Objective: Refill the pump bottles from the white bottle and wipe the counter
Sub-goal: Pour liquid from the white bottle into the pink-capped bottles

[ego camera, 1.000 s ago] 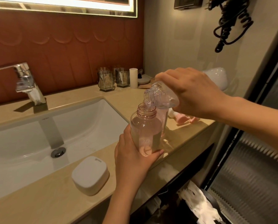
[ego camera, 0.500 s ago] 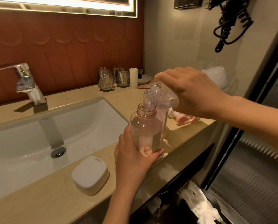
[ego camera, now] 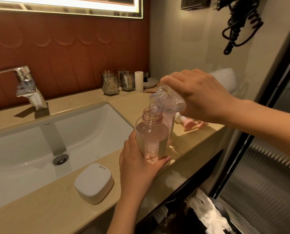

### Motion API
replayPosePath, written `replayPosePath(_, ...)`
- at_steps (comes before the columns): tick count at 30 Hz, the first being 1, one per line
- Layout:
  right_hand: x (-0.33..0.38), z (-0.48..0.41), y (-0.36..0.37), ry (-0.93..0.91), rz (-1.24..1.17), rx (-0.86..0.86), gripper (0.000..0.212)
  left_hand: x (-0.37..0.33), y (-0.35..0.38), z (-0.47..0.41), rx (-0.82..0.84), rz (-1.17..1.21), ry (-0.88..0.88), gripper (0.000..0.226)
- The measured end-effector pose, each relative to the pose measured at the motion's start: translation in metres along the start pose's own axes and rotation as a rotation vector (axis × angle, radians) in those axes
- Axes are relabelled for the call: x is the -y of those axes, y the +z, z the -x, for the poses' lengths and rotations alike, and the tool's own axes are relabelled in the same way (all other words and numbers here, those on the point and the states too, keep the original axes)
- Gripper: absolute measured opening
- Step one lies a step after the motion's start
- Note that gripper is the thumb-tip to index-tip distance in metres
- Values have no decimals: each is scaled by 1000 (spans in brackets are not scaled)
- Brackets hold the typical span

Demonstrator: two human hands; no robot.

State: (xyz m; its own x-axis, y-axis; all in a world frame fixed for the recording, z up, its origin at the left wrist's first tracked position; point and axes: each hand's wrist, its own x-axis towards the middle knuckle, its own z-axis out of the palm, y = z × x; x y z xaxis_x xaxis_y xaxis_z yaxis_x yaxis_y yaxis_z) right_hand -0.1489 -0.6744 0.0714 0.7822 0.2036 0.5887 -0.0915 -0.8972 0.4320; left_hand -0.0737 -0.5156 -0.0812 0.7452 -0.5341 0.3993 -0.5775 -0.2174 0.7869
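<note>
Left hand [ego camera: 137, 168] wrapped round the pink bottle [ego camera: 151, 132], upright at the counter [ego camera: 39, 208] edge with its open neck up, right hand [ego camera: 200, 97] just behind gripping the refill bottle [ego camera: 166, 100] tipped almost sideways, mouth aimed down-left over that neck.

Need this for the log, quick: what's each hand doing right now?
Left hand: grips the pink bottle.
Right hand: grips the tilted clear bottle.
</note>
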Motion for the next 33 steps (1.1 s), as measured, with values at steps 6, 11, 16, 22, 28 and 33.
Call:
replayPosePath(6,0,-1,-1,-3,2,13,60,0,1,0,-3,-7,-10,110)
replayPosePath(11,0,-1,-1,-7,2,18,61,-1,1,0,-6,2,-12,107)
replayPosePath(16,0,-2,-2,-14,1,22,62,-1,0,0,-7,3,-11,107)
replayPosePath(22,0,-2,-3,-22,1,42,61,-2,-1,0,-1,-13,-11,108)
replayPosePath(28,0,-2,-3,-21,2,42,60,-4,-2,1,0,-3,-10,107)
replayPosePath(33,0,-2,-3,-21,3,43,59,-4,-2,1,-5,0,-10,106)
